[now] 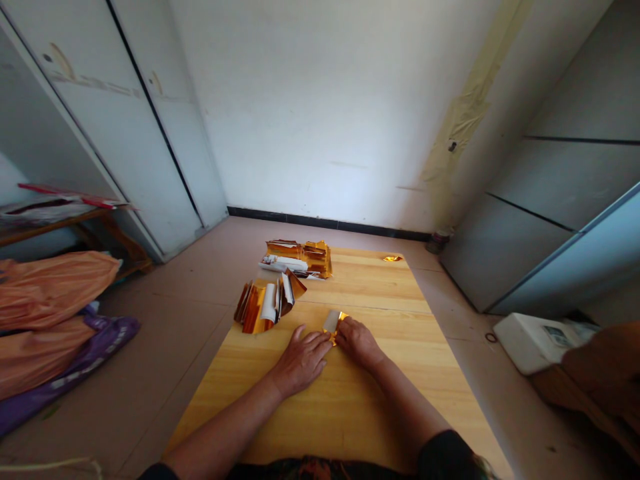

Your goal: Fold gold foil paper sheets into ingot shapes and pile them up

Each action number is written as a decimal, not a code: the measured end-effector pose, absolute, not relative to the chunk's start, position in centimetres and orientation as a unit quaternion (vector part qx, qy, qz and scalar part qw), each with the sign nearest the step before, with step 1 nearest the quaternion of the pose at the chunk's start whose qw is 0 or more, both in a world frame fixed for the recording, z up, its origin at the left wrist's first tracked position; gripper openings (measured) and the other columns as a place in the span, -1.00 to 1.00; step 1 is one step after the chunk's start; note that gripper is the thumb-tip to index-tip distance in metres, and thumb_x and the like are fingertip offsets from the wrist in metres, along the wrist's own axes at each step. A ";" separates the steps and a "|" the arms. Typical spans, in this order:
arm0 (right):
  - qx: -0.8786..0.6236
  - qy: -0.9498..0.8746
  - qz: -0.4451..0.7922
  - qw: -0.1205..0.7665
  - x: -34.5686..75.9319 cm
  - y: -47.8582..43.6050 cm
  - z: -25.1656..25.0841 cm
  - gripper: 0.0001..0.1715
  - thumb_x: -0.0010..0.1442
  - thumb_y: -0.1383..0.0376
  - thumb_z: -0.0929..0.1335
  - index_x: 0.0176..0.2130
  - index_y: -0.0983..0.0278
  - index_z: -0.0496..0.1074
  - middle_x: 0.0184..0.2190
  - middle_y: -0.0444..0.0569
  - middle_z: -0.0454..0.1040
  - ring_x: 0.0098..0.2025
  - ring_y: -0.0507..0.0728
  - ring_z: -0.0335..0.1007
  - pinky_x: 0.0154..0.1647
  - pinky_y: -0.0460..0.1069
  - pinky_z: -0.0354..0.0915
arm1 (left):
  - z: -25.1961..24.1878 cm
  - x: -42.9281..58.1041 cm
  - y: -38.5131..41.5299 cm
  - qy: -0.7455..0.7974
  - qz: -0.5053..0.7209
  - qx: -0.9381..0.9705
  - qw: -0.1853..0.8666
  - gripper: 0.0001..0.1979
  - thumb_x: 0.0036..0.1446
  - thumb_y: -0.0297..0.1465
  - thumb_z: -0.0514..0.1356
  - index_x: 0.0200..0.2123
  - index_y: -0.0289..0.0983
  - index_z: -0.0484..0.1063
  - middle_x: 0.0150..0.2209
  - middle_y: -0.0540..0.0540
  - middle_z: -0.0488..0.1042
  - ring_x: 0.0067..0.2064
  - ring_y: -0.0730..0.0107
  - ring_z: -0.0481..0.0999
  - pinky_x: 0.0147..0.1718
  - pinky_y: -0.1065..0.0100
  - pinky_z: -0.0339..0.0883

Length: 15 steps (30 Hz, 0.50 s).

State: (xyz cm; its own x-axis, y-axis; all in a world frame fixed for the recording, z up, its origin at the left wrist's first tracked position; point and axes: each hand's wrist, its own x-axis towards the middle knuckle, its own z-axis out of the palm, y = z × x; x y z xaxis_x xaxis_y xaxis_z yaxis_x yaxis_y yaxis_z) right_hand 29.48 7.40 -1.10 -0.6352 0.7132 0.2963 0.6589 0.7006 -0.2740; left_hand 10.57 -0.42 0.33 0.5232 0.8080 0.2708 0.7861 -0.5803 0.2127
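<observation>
On the wooden surface (325, 413), head view, one gold-edged sheet (331, 321) lies under work between the two hands, its grey-white face up. The left hand (301, 363) rests at the sheet's lower left edge, fingers close together and thumb apart; whether it pinches the sheet cannot be told. The right hand (359, 341) curls narrowly over the right edge; its fingertips are hidden, so its grip cannot be confirmed either.

Progress, as judged: handling of this sheet is under way and incomplete, since both hands are on it. One small gold piece (393, 259) lies apart at the far right corner and may be a finished item. Two piles appear unprocessed: the near stack (257, 307), curled, at the left edge, and the far stack (300, 260) behind it.

Surroundings: the near stack lies beyond the left hand and may limit movement on that side. Orange cloth (50, 287) and a purple bag (75, 373) lie at left, below a pale cabinet (90, 100). A white box (525, 343) is at right, off the surface. These side items do not obstruct the hands.
</observation>
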 end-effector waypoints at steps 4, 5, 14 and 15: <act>-0.384 -0.900 0.067 0.192 29.4 7.4 -1.1 -0.88 0.18 0.37 0.30 -0.42 0.26 0.32 -0.42 -0.07 0.37 -0.39 0.04 0.29 -0.36 -0.10 0.20 | 0.0 10.6 -0.4 0.455 0.171 0.874 0.014 -0.58 0.17 -0.43 0.07 0.12 -0.14 0.23 0.10 -0.14 0.37 0.10 0.23 0.31 0.16 -0.06 -0.09; -0.385 -0.900 0.067 0.194 29.4 7.4 -1.2 -0.89 0.17 0.38 0.29 -0.42 0.26 0.32 -0.42 -0.07 0.37 -0.39 0.04 0.28 -0.35 -0.10 0.19 | -0.1 10.6 -0.4 0.455 0.170 0.874 0.013 -0.58 0.17 -0.43 0.07 0.12 -0.14 0.23 0.10 -0.15 0.37 0.10 0.23 0.32 0.16 -0.06 -0.09; -0.438 -0.867 0.104 0.214 29.2 7.2 -1.7 -0.86 0.10 0.42 0.31 -0.47 0.26 0.29 -0.43 -0.12 0.33 -0.42 0.00 0.25 -0.41 -0.14 0.14 | 0.0 10.8 -0.2 0.460 0.164 0.872 0.007 -0.69 0.16 -0.39 0.11 0.00 -0.13 0.32 0.06 -0.11 0.39 0.07 0.23 0.33 0.13 -0.06 -0.07; -0.441 -0.863 0.108 0.219 29.2 7.2 -1.7 -0.86 0.10 0.43 0.31 -0.47 0.26 0.29 -0.43 -0.12 0.32 -0.42 -0.01 0.26 -0.40 -0.14 0.14 | 0.0 10.9 -0.2 0.461 0.166 0.872 0.006 -0.70 0.16 -0.40 0.11 -0.01 -0.13 0.33 0.05 -0.11 0.40 0.06 0.23 0.33 0.13 -0.05 -0.06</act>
